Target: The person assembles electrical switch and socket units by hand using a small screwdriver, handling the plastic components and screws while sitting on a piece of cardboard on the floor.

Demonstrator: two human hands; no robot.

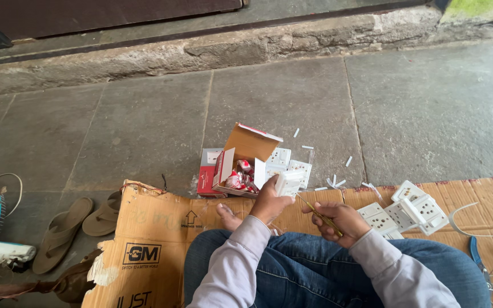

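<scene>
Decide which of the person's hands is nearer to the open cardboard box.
Left. The left hand, holding a white socket, is right beside the open cardboard box; the right hand is farther right.

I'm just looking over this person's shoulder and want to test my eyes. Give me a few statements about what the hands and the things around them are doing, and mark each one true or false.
1. The left hand holds a white socket plate. True.
2. The right hand holds a hammer. False: it grips a thin yellow-handled screwdriver pointed toward the plate.
3. The small cardboard box is shut. False: its flap stands open, with red and white packets inside.
4. A pile of white socket plates lies on the flattened cardboard to the person's right. True.
5. A pair of sandals lies on the stone floor to the left. True.
</scene>
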